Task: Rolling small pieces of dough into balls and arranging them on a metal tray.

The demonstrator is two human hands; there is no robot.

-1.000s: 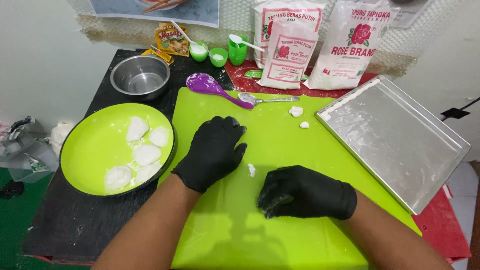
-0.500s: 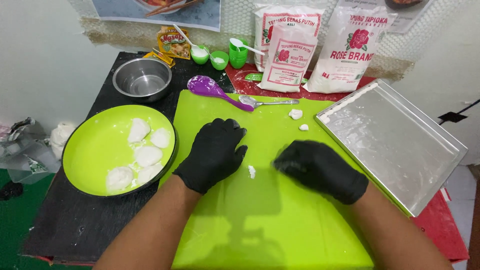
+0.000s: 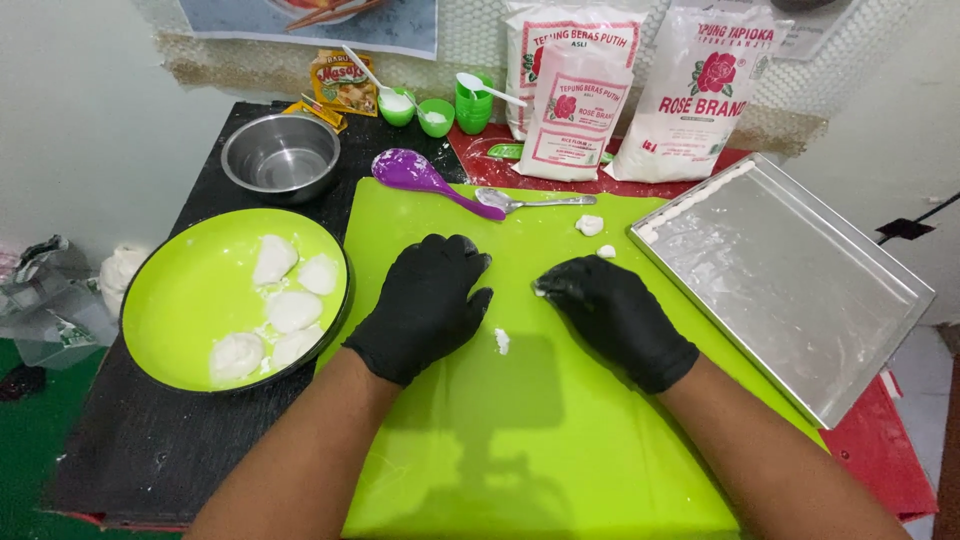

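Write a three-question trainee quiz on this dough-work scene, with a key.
1. True or false: the left hand lies palm down on the green cutting mat.
2. Where do the large white dough pieces lie? A. on the metal tray B. on the green plate C. in the steel bowl
3. Fill in: the purple spoon lies at the far edge of the mat, next to a ____ spoon.

Key: 1 true; 2 B; 3 metal. Note: the right hand rests on the mat with a bit of white dough at its fingertips; a small dough scrap lies between the hands.
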